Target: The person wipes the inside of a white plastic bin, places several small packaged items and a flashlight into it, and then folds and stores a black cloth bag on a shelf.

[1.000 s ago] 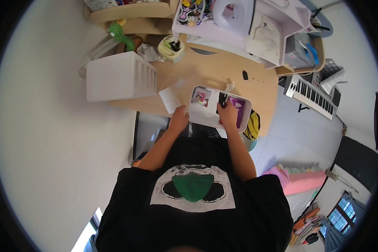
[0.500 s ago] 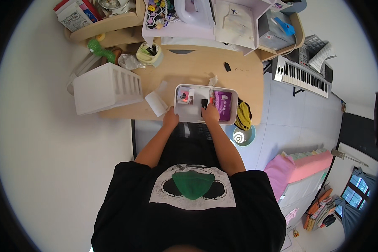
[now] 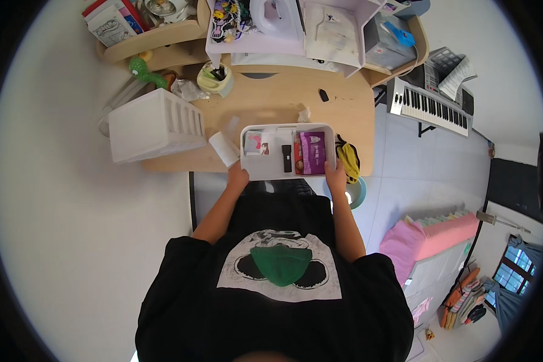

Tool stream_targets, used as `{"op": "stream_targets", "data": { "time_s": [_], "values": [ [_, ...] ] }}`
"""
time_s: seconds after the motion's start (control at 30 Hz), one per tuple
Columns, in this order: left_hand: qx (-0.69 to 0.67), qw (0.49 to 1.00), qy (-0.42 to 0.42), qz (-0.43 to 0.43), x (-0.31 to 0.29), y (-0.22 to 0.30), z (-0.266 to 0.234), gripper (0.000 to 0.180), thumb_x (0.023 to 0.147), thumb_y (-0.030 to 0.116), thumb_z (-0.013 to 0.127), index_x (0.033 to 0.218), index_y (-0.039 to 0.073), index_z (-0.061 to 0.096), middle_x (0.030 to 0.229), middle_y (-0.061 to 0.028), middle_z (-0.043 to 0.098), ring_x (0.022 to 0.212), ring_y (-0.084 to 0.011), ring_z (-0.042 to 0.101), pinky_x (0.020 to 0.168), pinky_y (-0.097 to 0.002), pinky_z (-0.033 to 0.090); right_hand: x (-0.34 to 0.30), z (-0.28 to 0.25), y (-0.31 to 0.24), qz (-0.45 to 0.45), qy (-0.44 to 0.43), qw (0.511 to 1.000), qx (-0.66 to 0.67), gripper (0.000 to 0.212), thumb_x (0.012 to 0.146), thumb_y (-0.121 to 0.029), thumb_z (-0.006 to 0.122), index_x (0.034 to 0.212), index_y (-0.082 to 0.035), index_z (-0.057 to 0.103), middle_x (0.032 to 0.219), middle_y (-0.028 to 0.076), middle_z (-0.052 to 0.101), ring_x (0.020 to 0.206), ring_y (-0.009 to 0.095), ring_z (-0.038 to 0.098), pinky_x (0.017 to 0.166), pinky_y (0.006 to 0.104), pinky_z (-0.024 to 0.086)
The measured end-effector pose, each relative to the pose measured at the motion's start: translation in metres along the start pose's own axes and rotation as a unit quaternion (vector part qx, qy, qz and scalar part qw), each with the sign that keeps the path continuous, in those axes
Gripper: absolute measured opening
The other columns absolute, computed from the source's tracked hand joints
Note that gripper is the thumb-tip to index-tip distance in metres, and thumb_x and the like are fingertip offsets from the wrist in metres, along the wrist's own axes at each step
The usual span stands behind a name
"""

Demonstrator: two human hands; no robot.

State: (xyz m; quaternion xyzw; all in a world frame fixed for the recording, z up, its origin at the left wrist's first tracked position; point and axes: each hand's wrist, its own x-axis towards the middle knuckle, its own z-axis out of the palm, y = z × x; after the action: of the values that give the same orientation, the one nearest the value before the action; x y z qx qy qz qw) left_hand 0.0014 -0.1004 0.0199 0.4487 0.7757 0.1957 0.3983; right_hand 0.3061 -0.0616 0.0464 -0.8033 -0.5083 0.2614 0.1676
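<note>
White tray [image 3: 264, 167], desk [image 3: 274, 95] beneath its far side: black item [image 3: 287, 158] now released mid-tray, right hand [image 3: 336, 175] moved to its right end, left hand [image 3: 238, 176] at its left, both sets of fingers clamped, contents untouched.

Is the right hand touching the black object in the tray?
Apart: the head view shows a purple packet between the black object and the right hand, at the tray rim.

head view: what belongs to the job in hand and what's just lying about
Likely in use: white rectangular plastic tray, held by left hand and right hand; flat purple packet and black oblong object inside.

Likely lying about: white slatted plastic box; silver electronic keyboard; yellow plastic container.
</note>
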Motion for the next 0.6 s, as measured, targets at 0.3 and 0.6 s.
{"op": "stream_targets", "data": {
  "time_s": [0.3, 0.6],
  "values": [
    [-0.001, 0.999, 0.005, -0.041, 0.003, -0.052, -0.045, 0.026, 0.075, 0.009, 0.048, 0.099, 0.005, 0.058, 0.085, -0.0228, 0.061, 0.083, -0.0396, 0.058, 0.075, -0.0476, 0.045, -0.011, 0.020, -0.012, -0.030, -0.165, 0.986, -0.014, 0.031, 0.075, -0.021, 0.055, 0.097, 0.002, 0.057, 0.085, 0.026, 0.060, 0.085, 0.041, 0.058, 0.074, 0.0450, 0.045],
    [0.196, 0.979, 0.031, 0.036, 0.046, -0.011, -0.068, 0.022, 0.083, 0.016, 0.047, 0.102, 0.007, 0.054, 0.085, -0.0200, 0.062, 0.082, -0.0379, 0.059, 0.072, -0.0481, 0.046, -0.033, 0.048, -0.001, -0.029, -0.167, 0.985, 0.021, 0.031, 0.074, -0.014, 0.049, 0.100, 0.000, 0.056, 0.090, 0.026, 0.060, 0.088, 0.043, 0.057, 0.078, 0.0467, 0.044]
  ]
}}
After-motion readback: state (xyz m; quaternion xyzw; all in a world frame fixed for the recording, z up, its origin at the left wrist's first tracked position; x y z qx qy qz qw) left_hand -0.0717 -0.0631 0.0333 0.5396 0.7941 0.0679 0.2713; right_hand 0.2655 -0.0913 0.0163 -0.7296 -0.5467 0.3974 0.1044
